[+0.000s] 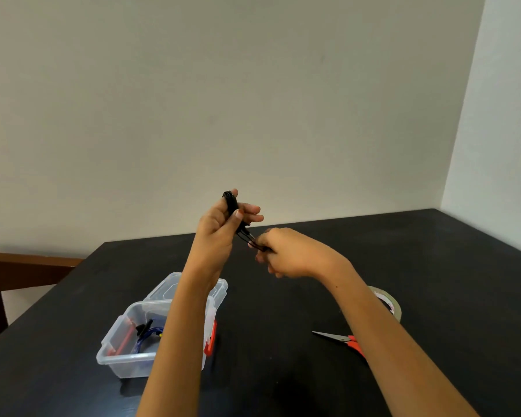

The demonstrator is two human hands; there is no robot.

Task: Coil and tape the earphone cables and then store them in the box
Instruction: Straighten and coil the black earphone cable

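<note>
We see both hands raised above the black desk (283, 371), joined by one black earphone cable (231, 200). The left hand (220, 227) holds most of the cable as a tight coil against its upright fingers. Its thumb presses on the bundle, and two fingers reach out towards the right hand. The right hand (286, 255) is just beside the left and a little lower. Its fingers are curled in and pinch the loose end of the cable, which runs in a short slack stretch from the left thumb down to the right fingertips. We cannot tell exactly which fingers do the pinching.

Below the left forearm stands a clear plastic box (118, 353) with red latches, open. Its clear lid (169, 287) lies at the box's far side, nearer the left wrist. Inside the box we see a coiled blue cable (148, 341) with a black part on top of it.

Under the right forearm lie red-handled scissors (339, 338), blades pointing towards the box. A roll of clear tape (395, 308) is partly hidden just beyond the same forearm. Far off to the left of the left hand, a wooden chair (27, 266) stands at the edge of the desk.
</note>
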